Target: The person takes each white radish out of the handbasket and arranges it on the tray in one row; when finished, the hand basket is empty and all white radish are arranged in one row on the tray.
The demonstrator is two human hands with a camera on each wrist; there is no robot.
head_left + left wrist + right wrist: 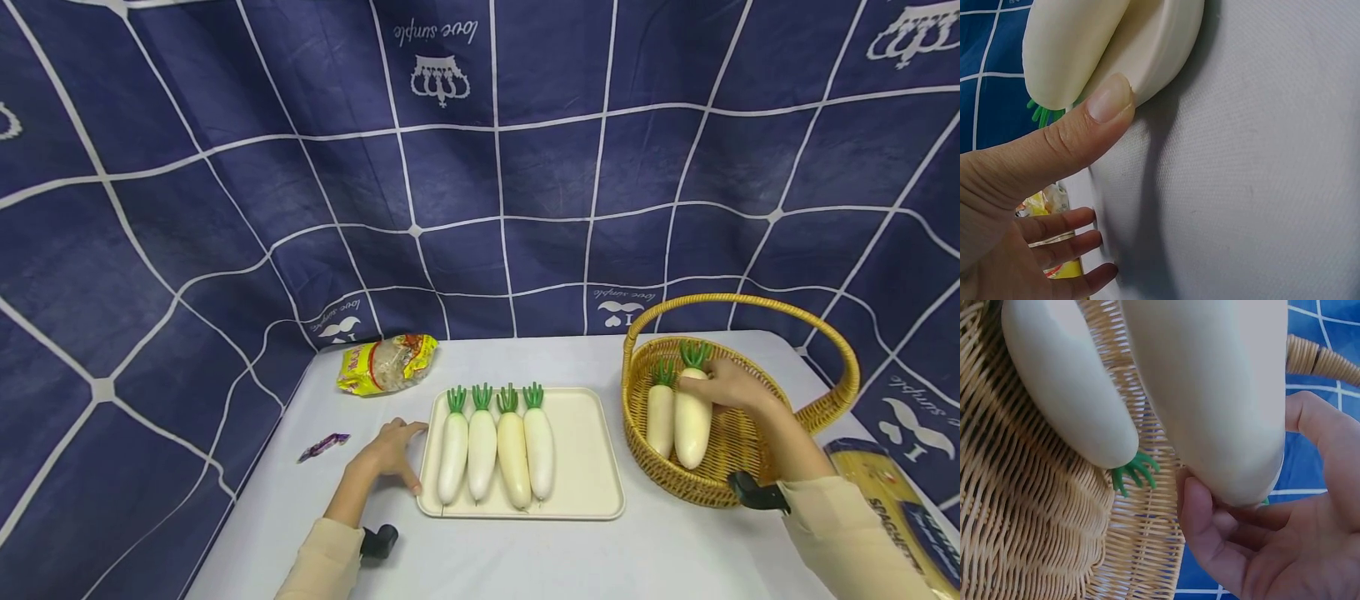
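Observation:
My right hand (pixel 731 385) grips a white radish (pixel 692 421) near its green leafy top, inside a wicker basket (pixel 731 487). In the right wrist view, fingers and thumb curl round the radish's top end. A second white radish (pixel 1072 387) lies beside it against the basket's wall. Several white radishes (pixel 482 454) lie side by side on a cream tray (pixel 585 450), tops pointing away from me. At the tray's left edge is my left hand (pixel 392 450), fingers spread; in the left wrist view its thumb (pixel 1107 103) touches the tray's rim.
A yellow plastic food bag (pixel 387 364) lies behind the tray. A small purple wrapper (pixel 323 447) is on the table's left side. At the far right sits a spaghetti packet (pixel 892 508). The basket's tall handle (pixel 738 297) arches over it; a blue checked cloth (pixel 547 167) hangs behind.

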